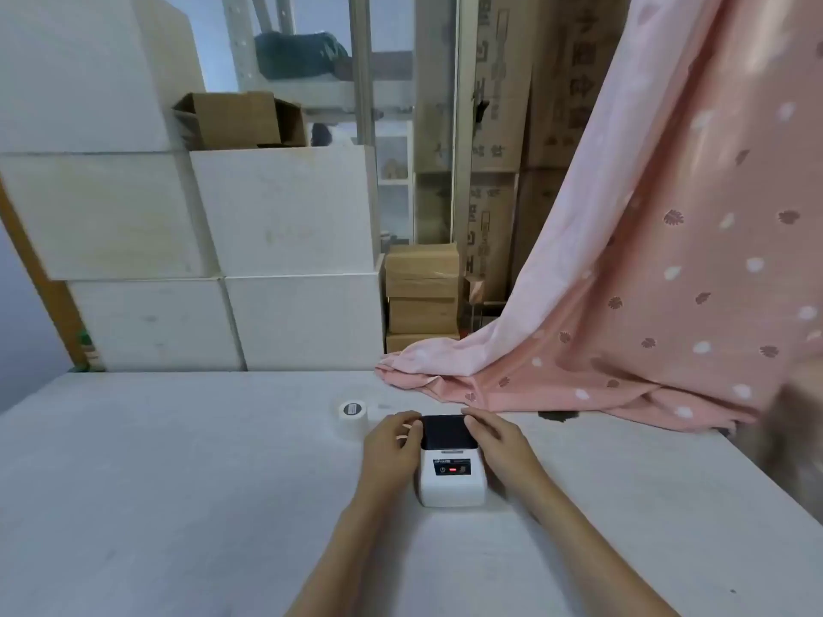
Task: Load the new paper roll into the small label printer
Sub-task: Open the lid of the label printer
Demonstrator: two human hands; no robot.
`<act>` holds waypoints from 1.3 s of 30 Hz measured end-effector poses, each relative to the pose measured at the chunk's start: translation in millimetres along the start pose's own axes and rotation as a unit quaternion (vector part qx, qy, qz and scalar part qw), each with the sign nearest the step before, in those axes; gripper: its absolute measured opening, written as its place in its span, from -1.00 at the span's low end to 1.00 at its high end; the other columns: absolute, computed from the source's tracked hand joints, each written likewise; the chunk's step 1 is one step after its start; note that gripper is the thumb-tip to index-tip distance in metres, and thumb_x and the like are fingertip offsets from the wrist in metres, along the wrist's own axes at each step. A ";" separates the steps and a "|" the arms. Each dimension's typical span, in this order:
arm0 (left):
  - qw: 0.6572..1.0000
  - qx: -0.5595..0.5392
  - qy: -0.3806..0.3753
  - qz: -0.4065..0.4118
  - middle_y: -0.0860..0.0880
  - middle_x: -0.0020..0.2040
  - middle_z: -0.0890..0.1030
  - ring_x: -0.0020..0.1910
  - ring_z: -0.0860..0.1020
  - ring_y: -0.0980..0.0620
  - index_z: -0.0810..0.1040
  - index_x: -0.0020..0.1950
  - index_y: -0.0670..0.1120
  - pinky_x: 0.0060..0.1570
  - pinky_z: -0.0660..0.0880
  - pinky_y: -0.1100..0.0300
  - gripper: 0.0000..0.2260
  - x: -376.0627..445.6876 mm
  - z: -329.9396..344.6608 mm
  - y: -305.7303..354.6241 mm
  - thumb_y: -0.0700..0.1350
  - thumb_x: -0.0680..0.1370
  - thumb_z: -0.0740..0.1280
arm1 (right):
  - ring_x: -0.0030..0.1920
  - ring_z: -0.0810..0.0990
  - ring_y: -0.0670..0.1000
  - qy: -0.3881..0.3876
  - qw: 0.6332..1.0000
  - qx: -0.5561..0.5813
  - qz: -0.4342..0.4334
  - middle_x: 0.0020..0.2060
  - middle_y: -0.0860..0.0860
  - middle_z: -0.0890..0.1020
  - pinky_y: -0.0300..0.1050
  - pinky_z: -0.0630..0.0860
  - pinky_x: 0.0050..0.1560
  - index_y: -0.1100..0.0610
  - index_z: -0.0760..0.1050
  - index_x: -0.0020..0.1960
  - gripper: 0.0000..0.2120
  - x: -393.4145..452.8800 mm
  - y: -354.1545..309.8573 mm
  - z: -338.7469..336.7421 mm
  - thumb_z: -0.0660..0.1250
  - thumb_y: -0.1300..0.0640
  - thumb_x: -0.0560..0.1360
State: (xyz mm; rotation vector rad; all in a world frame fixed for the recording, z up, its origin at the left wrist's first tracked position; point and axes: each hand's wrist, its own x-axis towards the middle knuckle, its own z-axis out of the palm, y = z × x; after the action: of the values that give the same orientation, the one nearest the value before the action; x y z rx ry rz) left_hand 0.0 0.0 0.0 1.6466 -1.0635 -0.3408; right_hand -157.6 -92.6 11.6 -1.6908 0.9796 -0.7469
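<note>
Hands (394, 438) (494, 438) flank printer (452, 474), curled fingertips touching dark lid (446, 431).

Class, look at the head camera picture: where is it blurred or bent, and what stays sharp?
Head view: the label printer and both hands stay fairly sharp; a smeared brown blur fills the right edge; the stacked white boxes lean from wide-angle distortion; lighting is soft, shadows faint.

Both bare forearms reached forward and angled in toward each other. The left hand (392, 440) was curled, fingers (407, 421) bent inward toward the right. The right hand (501, 440) lay flatter, its fingertips (472, 421) pointing back at the left ones.
</note>
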 end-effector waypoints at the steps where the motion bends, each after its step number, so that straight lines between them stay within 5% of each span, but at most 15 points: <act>1: 1.000 -0.017 0.009 -0.004 0.11 0.02 0.69 -0.03 0.63 0.22 0.66 0.10 -0.03 -0.03 0.53 0.36 -0.84 2.7 -1.1 -3.9 -0.14 0.60 0.30 | 0.26 0.61 -0.10 0.003 1.000 0.006 0.000 0.22 -0.12 0.66 -0.33 0.47 0.20 0.05 0.63 0.41 -0.67 2.3 1.7 1.7 0.34 0.03 0.69; 4: 0.998 -0.048 0.006 -0.044 0.11 -0.05 0.72 -0.07 0.67 0.19 0.69 0.04 -0.02 0.00 0.56 0.30 -0.87 5.4 -10.0 -5.7 -0.16 0.55 0.38 | 0.32 0.62 -0.07 -0.033 0.999 -0.006 0.019 0.27 -0.13 0.67 -0.10 0.51 0.41 -0.03 0.63 0.36 -0.67 6.1 1.5 2.5 0.42 -0.04 0.62; 8: 0.997 -0.060 0.004 -0.050 0.11 -0.10 0.73 -0.10 0.67 0.23 0.70 -0.01 -0.04 0.00 0.56 0.29 -0.87 -0.5 -11.3 -0.3 -0.20 0.55 0.36 | 0.22 0.69 -0.03 -0.064 0.996 0.027 0.047 0.21 -0.03 0.71 -0.14 0.59 0.25 0.03 0.66 0.29 -0.72 10.2 -6.9 -6.0 0.48 0.06 0.59; 13: 0.998 -0.049 -0.006 -0.045 0.10 -0.02 0.72 -0.05 0.65 0.26 0.67 0.13 -0.03 -0.07 0.49 0.46 -0.83 -11.8 -7.1 4.1 -0.10 0.57 0.36 | 0.18 0.68 0.02 -0.013 0.998 0.003 0.061 0.19 0.01 0.70 -0.10 0.57 0.25 0.10 0.64 0.29 -0.70 12.3 -6.4 2.3 0.48 0.05 0.58; 16: 0.999 -0.016 -0.004 -0.031 0.08 0.08 0.67 0.03 0.60 0.24 0.61 0.23 -0.05 -0.07 0.43 0.53 -0.74 -15.8 -5.2 4.3 -0.06 0.55 0.40 | 0.14 0.66 0.01 0.034 0.997 -0.026 0.068 0.08 -0.06 0.68 -0.06 0.57 0.23 0.08 0.62 0.18 -0.76 10.0 -8.6 5.7 0.48 0.01 0.56; 20: 0.999 0.001 -0.027 -0.026 0.16 0.19 0.59 0.13 0.52 0.27 0.53 0.32 0.06 0.11 0.40 0.37 -0.53 -18.3 -4.2 4.8 0.09 0.43 0.49 | -0.06 0.64 -0.07 0.095 0.990 -0.036 0.102 -0.09 -0.04 0.69 -0.19 0.50 -0.11 0.11 0.54 0.09 -0.69 4.4 -11.9 8.7 0.47 -0.09 0.51; 23: 0.996 0.061 -0.067 0.003 0.16 0.27 0.49 0.25 0.46 0.20 0.43 0.41 0.05 0.30 0.36 0.20 -0.23 -19.3 -3.6 2.5 0.28 0.26 0.49 | -0.04 0.69 0.07 0.154 0.979 -0.067 0.115 -0.14 0.03 0.71 0.02 0.58 0.13 0.11 0.49 0.00 -0.50 3.0 -4.5 12.6 0.42 -0.31 0.37; 25: 0.994 0.077 -0.079 0.011 0.12 0.29 0.47 0.28 0.44 0.17 0.41 0.43 0.00 0.32 0.36 0.19 -0.17 -19.0 -3.2 1.6 0.26 0.23 0.53 | 0.00 0.63 0.12 0.160 0.981 -0.067 0.087 -0.07 0.03 0.63 0.00 0.54 0.09 0.16 0.47 -0.02 -0.51 -3.7 -3.4 12.0 0.44 -0.27 0.42; 28: 0.996 0.053 -0.070 0.013 0.13 0.21 0.54 0.20 0.52 0.17 0.49 0.32 0.05 0.20 0.45 0.23 -0.29 -17.0 -5.2 0.7 0.17 0.22 0.58 | 0.13 0.62 0.06 0.080 0.996 -0.031 0.027 0.16 0.01 0.61 -0.08 0.51 0.12 0.08 0.47 0.27 -0.66 -20.8 -2.2 8.1 0.42 0.02 0.55; 31: 0.997 0.031 -0.069 0.021 0.16 0.12 0.57 0.11 0.54 0.25 0.50 0.13 0.23 0.10 0.48 0.28 -0.47 -18.0 -7.7 5.2 0.13 0.22 0.60 | 0.34 0.55 -0.07 0.004 0.998 -0.054 -0.024 0.46 -0.10 0.47 -0.10 0.48 0.38 -0.07 0.28 0.65 -0.29 -28.7 11.5 4.8 0.36 0.18 0.53; 39: 0.997 0.025 -0.070 0.033 0.15 0.06 0.62 0.05 0.55 0.27 0.55 0.11 0.19 0.04 0.50 0.28 -0.51 -18.9 -7.9 5.7 0.17 0.21 0.56 | 0.05 0.55 -0.30 -0.019 0.998 -0.044 -0.043 0.46 -0.15 0.31 -0.36 0.47 0.10 -0.18 0.19 0.68 -0.17 -30.5 12.9 7.8 0.39 0.24 0.52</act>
State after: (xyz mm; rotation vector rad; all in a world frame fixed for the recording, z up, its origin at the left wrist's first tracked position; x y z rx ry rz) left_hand -7.8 19.7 2.5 1.6458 -1.2377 -0.3936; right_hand -169.1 -64.5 -3.9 -1.8263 0.9315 -0.7343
